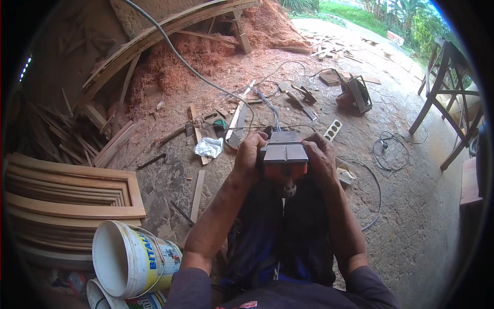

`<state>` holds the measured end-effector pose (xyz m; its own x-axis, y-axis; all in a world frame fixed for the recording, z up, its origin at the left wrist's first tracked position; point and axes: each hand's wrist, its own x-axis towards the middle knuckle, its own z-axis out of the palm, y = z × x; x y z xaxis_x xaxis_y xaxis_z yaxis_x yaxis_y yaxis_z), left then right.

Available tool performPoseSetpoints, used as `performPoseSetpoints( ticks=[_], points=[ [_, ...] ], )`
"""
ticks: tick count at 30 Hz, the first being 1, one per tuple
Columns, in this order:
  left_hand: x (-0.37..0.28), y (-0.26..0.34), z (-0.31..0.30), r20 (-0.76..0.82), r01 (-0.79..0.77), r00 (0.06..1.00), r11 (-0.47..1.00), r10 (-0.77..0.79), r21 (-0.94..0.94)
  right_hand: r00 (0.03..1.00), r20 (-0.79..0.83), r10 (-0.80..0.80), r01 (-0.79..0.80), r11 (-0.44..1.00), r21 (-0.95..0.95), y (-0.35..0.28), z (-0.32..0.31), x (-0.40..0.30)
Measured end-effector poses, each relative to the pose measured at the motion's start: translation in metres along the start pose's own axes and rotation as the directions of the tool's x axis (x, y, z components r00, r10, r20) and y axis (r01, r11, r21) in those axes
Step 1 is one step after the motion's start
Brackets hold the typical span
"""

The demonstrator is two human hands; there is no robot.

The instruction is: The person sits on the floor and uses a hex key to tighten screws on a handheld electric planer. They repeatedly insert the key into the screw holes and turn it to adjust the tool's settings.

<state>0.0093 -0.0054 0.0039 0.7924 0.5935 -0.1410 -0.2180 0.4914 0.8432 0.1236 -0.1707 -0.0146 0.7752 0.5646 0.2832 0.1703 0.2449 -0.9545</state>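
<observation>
An electric hand planer (286, 154) with a red body lies upside down above my lap, its flat metal sole facing up. My left hand (249, 154) grips its left side, the thumb near the sole's edge. On the opposite side my right hand (319, 154) holds the body, fingers at the sole's rim. The planer's underside and most of my fingers are hidden. Beyond it on the floor are a white crumpled cloth (208, 148), a white power strip (333, 130), a chisel-like hand tool (301, 105) and a hammer (175, 133).
Stacked wooden frames (77, 206) and a white plastic bucket (131, 258) stand at left. A circular saw (354, 95) and loose cables (389, 152) lie on the floor at right, near a wooden trestle (444, 92). Reddish wood shavings (185, 58) are heaped under a curved timber.
</observation>
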Motion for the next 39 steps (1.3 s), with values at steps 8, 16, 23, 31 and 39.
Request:
performPoseSetpoints(
  ticks=[8, 16, 23, 31, 39],
  points=[
    [0.006, 0.000, -0.008, 0.019, 0.061, 0.998, 0.996, -0.060, -0.060, 0.999, -0.007, 0.045, -0.045, 0.999, -0.019, 0.005, 0.000, 0.002],
    [0.016, -0.009, -0.019, 0.064, -0.122, 0.991, 0.982, 0.114, 0.142, 1.000, 0.000, 0.003, -0.003, 1.000, -0.025, 0.009, 0.001, 0.005],
    [0.000, -0.002, -0.002, 0.016, -0.009, 1.000, 1.000, 0.009, 0.020, 1.000, 0.016, -0.004, 0.004, 1.000, -0.005, 0.006, 0.000, 0.004],
    [-0.006, 0.003, 0.005, -0.012, 0.016, 1.000, 0.999, -0.017, -0.036, 1.000, -0.004, 0.008, -0.008, 1.000, -0.019, 0.011, -0.001, 0.005],
    [-0.004, 0.001, 0.004, -0.022, 0.025, 0.999, 0.999, -0.026, -0.041, 1.000, -0.003, -0.002, 0.002, 0.999, -0.033, 0.009, -0.002, 0.004]
  ],
)
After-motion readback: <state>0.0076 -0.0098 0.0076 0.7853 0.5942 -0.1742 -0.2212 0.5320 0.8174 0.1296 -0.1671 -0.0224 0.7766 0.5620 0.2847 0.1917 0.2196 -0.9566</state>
